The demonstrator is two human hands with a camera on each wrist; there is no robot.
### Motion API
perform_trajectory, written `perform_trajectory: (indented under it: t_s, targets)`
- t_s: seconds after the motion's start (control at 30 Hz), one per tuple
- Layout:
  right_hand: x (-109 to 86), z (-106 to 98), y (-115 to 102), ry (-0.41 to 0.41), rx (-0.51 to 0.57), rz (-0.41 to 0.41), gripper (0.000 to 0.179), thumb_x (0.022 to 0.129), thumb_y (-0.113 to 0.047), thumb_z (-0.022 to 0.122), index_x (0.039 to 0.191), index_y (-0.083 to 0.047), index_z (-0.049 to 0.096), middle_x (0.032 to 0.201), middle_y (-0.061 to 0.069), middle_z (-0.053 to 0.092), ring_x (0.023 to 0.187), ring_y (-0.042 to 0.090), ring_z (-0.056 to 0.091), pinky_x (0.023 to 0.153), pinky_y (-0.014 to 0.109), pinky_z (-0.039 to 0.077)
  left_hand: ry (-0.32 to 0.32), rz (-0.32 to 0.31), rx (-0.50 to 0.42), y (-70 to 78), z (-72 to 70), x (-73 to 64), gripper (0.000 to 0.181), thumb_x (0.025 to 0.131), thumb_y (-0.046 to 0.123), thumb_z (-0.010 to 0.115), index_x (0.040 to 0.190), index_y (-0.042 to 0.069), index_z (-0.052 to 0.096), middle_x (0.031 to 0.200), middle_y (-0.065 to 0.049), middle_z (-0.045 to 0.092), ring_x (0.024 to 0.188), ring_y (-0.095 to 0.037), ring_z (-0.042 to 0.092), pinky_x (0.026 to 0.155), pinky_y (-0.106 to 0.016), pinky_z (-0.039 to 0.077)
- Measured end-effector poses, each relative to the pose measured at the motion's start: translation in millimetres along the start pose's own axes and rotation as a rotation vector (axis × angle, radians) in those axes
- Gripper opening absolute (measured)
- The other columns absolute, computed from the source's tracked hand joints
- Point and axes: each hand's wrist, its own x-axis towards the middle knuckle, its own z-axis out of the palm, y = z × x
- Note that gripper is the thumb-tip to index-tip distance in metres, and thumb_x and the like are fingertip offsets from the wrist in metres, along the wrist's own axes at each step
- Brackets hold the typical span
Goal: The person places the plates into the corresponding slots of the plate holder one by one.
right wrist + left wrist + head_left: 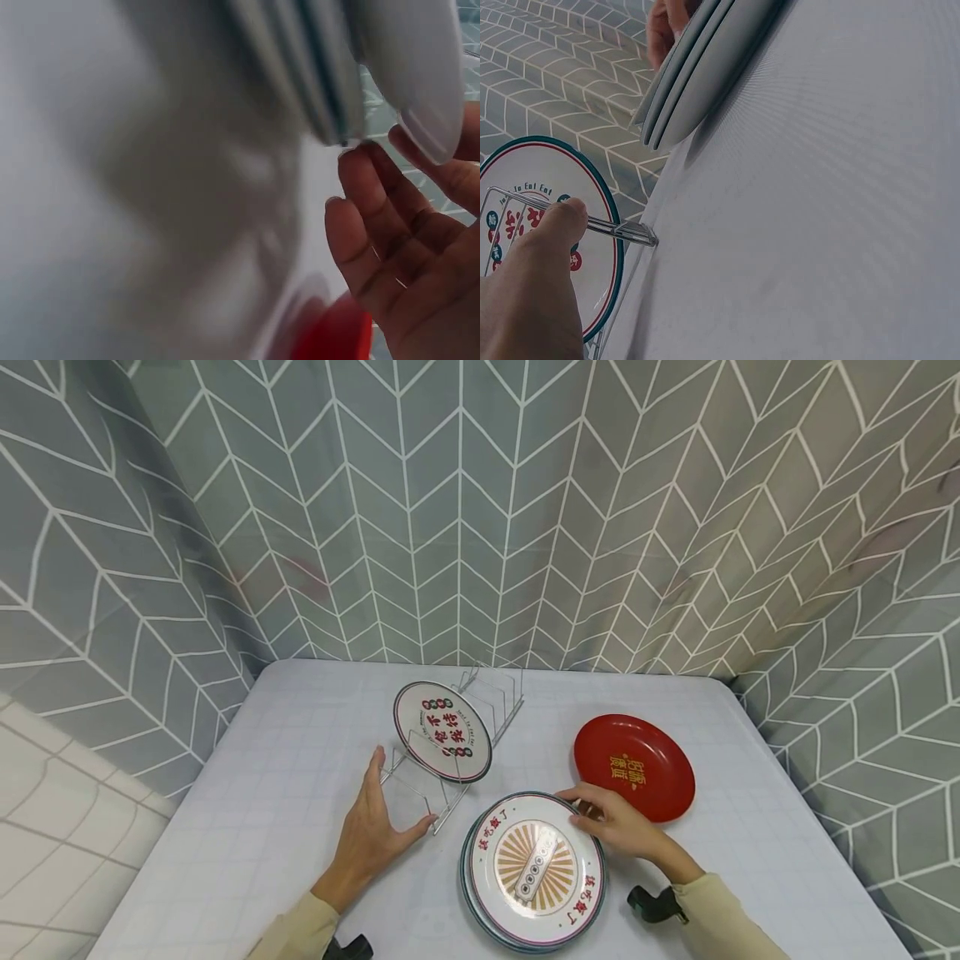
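A wire dish rack stands on the table with a white, dark-rimmed plate propped in it, bearing red characters. My left hand holds the rack's near end, thumb against one side and fingers at the other. To the right of the rack lies a stack of plates. The top plate has a sunburst pattern and red characters. My right hand pinches its rim between thumb and fingers. In the right wrist view that plate is lifted apart from the stack at this edge.
A red oval plate with yellow characters lies to the right of the stack, just beyond my right hand. Patterned curtains hang behind and beside the white-covered table.
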Motion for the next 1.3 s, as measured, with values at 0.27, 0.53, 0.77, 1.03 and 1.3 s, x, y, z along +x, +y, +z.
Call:
perform_trajectory:
  t_s: [0.27,0.53,0.77,1.03,1.3]
  targets:
    - [-2.8,-20,-13,0.007,0.097,0.047,0.039,0.096,-0.015,0.060,0.133,-0.005,0.057,0.127,0.015,0.062,0.114,0.034,0.055,0.091,0.015,0.048,-0.016,-0.022,-0.008,-1.0,0.7,-1.4,0.130,0.061,0.053,0.087,0.153,-0.005,0.016,0.155,-0.024,0.034,0.133,-0.038,0.048,0.096,-0.046,0.052]
    - [-7.7,-29,-14,-0.072,0.325,0.197,0.047,0.099,-0.022,0.056,0.143,-0.010,0.047,0.141,0.022,0.048,0.115,0.031,0.053,0.082,0.031,0.059,-0.003,-0.007,0.003,-0.4,0.5,-0.7,0.128,0.064,0.061,0.082,0.153,-0.006,0.018,0.155,-0.023,0.034,0.132,-0.038,0.049,0.095,-0.048,0.051]
    - [-15.8,-33,-11,-0.161,0.554,0.196,0.049,0.099,-0.015,0.054,0.147,-0.012,0.042,0.127,0.006,0.059,0.101,0.019,0.061,0.075,0.031,0.061,0.004,-0.004,0.004,-0.6,1.0,-0.8,0.129,0.063,0.059,0.084,0.152,-0.006,0.019,0.155,-0.022,0.035,0.131,-0.038,0.050,0.094,-0.048,0.052]
    - [-23.0,-42,-12,-0.137,0.610,0.052,0.048,0.099,-0.004,0.049,0.146,-0.013,0.045,0.131,-0.011,0.059,0.110,0.009,0.060,0.082,0.034,0.061,-0.014,-0.014,0.003,0.0,0.3,-1.3,0.129,0.062,0.055,0.085,0.153,-0.006,0.017,0.156,-0.022,0.033,0.133,-0.038,0.048,0.097,-0.046,0.051]
    - [-27.2,-56,-16,-0.052,0.522,-0.008,0.049,0.097,-0.002,0.050,0.146,-0.002,0.042,0.138,-0.015,0.053,0.119,0.003,0.053,0.090,0.029,0.057,-0.019,-0.018,0.006,0.7,-0.6,-0.2,0.130,0.061,0.053,0.087,0.152,-0.007,0.017,0.155,-0.023,0.034,0.133,-0.038,0.048,0.096,-0.046,0.051]
